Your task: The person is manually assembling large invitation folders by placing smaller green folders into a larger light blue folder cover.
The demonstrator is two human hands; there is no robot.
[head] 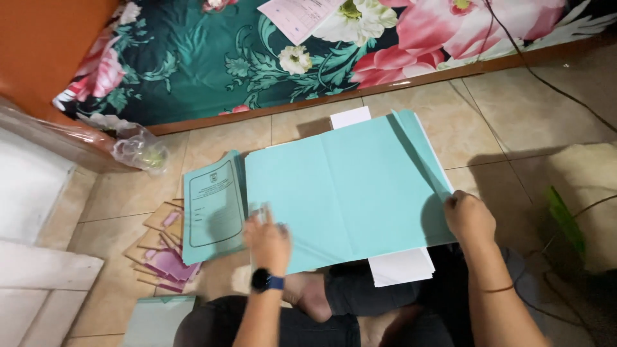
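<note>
- Left hand point(268, 239), smartwatch on wrist, flat and open on opened teal folder point(340, 193) lying on tile floor point(514, 115).
- Right hand point(469, 218) pinches folder's right edge.
- I see white sheets point(402, 266) sticking out underneath; closed teal folder stack point(212, 205) just left.

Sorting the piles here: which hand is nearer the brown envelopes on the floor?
Left. The left hand rests on the open teal folder just right of the brown envelopes; the right hand grips the folder's far right edge.

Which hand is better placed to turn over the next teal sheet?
Probably the right hand: it already pinches the sheets' lifted right edge. The left hand lies flat on the open folder.
</note>
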